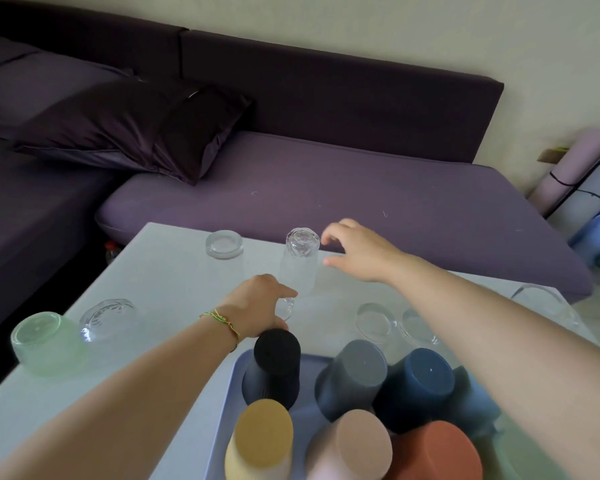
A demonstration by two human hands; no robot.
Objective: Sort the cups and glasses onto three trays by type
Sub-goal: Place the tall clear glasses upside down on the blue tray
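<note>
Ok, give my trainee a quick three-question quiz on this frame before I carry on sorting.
1. True or false: the coloured cups on the blue tray stand upside down.
2. The left hand grips: A) a small clear glass B) a spoon C) nothing.
3. Fill in: beside the tall glass, the right hand has its fingers ___ (spread or curled into a fist).
Key: 1 true; 2 A; 3 spread.

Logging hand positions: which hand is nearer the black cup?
Left. The left hand grips a small glass just behind the black cup; the right hand reaches farther back, beside the tall glass.
</note>
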